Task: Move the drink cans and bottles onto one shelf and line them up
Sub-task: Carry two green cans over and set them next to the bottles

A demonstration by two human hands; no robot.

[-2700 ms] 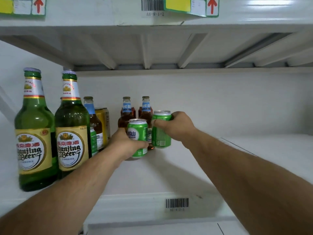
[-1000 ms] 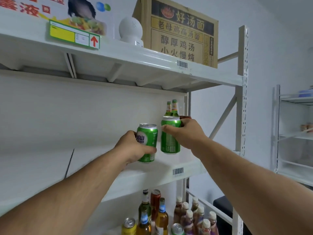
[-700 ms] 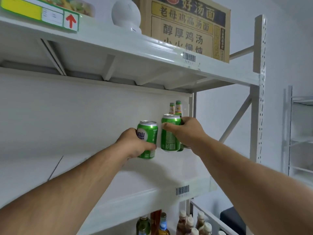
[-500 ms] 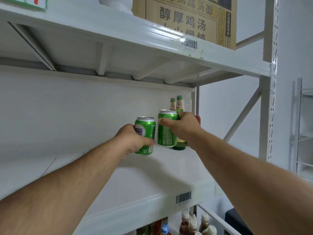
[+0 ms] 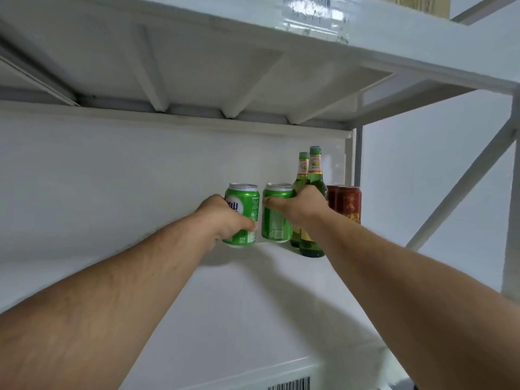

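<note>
**White metal racking against a pale wall**

A white painted metal shelf board fills the lower middle, its front edge carrying a black barcode sticker near the bottom. Above it hangs the underside of a second white metal shelf, braced by slanted white ribs, with a glossy blurred label on its front lip. A plain white back panel closes the rear. At the right edge stand a white upright post and a diagonal white brace, with a smooth pale grey wall behind. Light is soft and even
</note>
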